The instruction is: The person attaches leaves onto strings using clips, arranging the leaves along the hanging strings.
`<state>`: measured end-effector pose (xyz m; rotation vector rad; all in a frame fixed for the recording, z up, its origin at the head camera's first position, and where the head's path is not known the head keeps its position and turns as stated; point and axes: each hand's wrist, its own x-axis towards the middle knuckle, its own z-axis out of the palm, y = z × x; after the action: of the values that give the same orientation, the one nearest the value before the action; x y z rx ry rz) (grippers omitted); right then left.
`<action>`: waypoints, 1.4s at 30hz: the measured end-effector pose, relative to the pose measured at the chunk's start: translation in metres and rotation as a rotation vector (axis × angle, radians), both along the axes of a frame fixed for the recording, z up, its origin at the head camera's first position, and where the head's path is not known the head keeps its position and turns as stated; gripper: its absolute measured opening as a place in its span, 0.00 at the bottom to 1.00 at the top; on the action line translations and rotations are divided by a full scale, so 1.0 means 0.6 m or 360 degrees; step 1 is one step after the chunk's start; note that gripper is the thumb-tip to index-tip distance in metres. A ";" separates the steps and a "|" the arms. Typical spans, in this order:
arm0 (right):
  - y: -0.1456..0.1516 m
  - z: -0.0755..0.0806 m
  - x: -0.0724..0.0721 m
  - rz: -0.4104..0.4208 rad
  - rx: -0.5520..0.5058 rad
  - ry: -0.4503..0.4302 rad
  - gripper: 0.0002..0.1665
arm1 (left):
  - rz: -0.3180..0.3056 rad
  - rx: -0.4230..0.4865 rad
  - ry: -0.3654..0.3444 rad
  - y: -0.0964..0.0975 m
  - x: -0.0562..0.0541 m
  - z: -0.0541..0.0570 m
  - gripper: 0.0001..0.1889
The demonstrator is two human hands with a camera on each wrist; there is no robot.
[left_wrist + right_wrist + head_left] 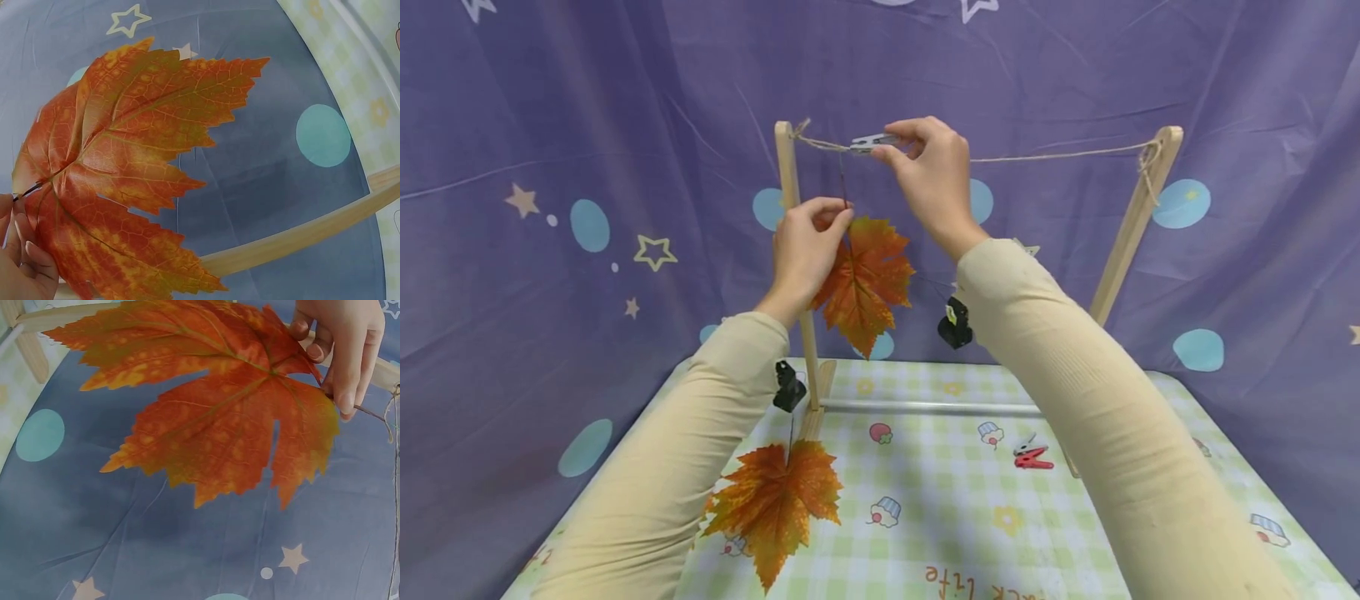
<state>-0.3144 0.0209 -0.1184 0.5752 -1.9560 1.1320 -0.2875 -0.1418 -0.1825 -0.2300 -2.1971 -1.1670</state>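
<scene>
My left hand (pixel 808 250) pinches the stem of an orange-red maple leaf (pixel 867 279) between thumb and fingers, and the leaf hangs below. The stem rises to the twine (pixel 1060 156) near the left post. There my right hand (pixel 934 179) pinches a grey clothespin (pixel 871 143), its jaws at the twine and the stem's top; whether they grip both I cannot tell. In the left wrist view the leaf (pixel 137 150) spreads beside the left fingers (pixel 37 262). The right wrist view shows the leaf (pixel 231 412) and the left hand (pixel 350 356), while the clothespin is out of sight.
The twine spans a left wooden post (pixel 788 167) and a right wooden post (pixel 1138 217), with a metal bar (pixel 925 407) low between them. Another maple leaf (pixel 782 500) lies on the checked tablecloth (pixel 947 483). A red clothespin (pixel 1033 460) and a grey clothespin (pixel 1028 447) lie toward the right.
</scene>
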 end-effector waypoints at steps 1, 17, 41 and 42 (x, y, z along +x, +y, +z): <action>-0.001 0.003 -0.001 -0.0009 0.0008 -0.0006 0.17 | -0.0002 0.0002 0.0001 0.000 0.000 0.000 0.15; -0.011 0.026 -0.005 -0.0098 0.0220 -0.0191 0.16 | -0.0037 0.0004 0.0015 -0.007 0.000 -0.004 0.14; 0.006 0.042 -0.010 -0.0030 0.0722 -0.0329 0.19 | -0.0056 -0.0127 -0.0031 -0.009 0.007 -0.036 0.13; 0.006 0.045 -0.009 -0.0022 0.0746 -0.0344 0.19 | -0.0054 -0.0128 -0.0026 -0.009 0.007 -0.037 0.13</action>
<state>-0.3200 0.0247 -0.0912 0.7016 -2.4314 0.7478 -0.2832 -0.1471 -0.2049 -0.2937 -2.2651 -1.1029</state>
